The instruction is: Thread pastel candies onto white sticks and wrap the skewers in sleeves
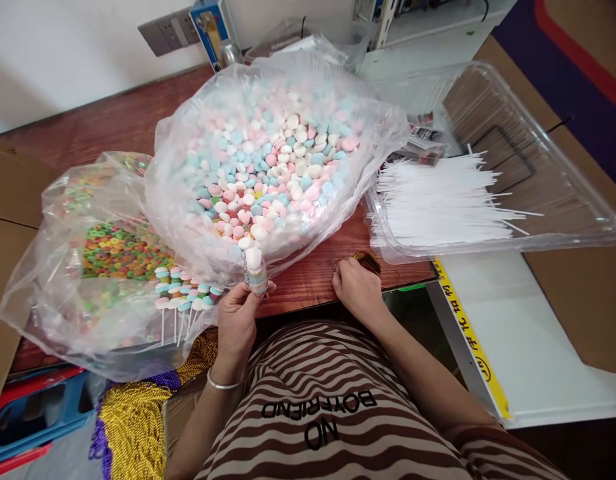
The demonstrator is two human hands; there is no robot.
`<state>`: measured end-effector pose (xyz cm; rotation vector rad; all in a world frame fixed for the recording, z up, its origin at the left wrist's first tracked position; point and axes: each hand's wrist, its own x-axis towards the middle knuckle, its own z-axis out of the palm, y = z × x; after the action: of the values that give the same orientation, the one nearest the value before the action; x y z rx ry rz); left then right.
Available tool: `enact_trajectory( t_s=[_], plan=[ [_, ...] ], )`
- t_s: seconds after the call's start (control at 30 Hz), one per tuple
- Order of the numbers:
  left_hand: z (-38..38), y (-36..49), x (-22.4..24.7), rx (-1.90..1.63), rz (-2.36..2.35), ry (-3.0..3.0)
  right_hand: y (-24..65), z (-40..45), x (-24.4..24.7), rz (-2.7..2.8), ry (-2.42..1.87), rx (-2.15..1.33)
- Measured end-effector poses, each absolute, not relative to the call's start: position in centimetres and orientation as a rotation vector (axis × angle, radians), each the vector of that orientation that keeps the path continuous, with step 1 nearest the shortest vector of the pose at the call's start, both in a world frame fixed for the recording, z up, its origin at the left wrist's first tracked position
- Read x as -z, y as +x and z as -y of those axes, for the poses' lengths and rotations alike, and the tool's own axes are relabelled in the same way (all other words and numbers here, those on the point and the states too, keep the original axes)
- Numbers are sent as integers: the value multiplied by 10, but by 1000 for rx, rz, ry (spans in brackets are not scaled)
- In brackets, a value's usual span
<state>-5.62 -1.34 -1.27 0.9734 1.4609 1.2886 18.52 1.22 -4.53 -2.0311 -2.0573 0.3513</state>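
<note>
My left hand (239, 313) pinches a small clear-wrapped packet of candy (256, 270) upright at the front edge of a big plastic bag of pink, white and blue candies (288, 160). My right hand (359, 288) rests closed on the red-brown table (315, 275), next to a bundle of gold ties (368, 262); whether its fingers hold one is hidden. Left of my left hand, several candy skewers on white sticks (184, 290) lie on a second bag, which holds small colourful ring candies (123, 250).
A clear plastic tray (578, 230) of white sticks (438, 200) stands at the right. Cardboard flanks both sides. Gold and purple cords (133, 427) hang at lower left, near a blue and red frame (43, 407). A wall socket (168, 32) is behind.
</note>
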Motion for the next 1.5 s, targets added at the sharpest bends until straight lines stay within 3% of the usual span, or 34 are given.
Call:
enact_trajectory(
  t_s=[0.17,0.4,0.73,0.87,1.07,1.2,1.5],
  plan=[
    [7,-63,3,-1070,-1629,1574,189,0,23,1751,-1616,-610],
    [5,-24,2,-700,-1681,2502,149,13,-8,1432,-1176,-1409],
    [17,-18,13,-885,-1613,2499,142,5,1,1406,-1356,-1380],
    [15,-17,13,-992,-1608,2206,140,10,1,1538,-1378,-1211],
    [0,-10,2,-1150,-1365,1048,132,15,17,1709,-1504,-656],
    [-6,-9,-2,-1044,-1110,645,134,9,19,1645,-1435,-787],
    [-5,-7,-7,-1047,-970,413,140,4,7,1399,-1223,-1222]
  ],
)
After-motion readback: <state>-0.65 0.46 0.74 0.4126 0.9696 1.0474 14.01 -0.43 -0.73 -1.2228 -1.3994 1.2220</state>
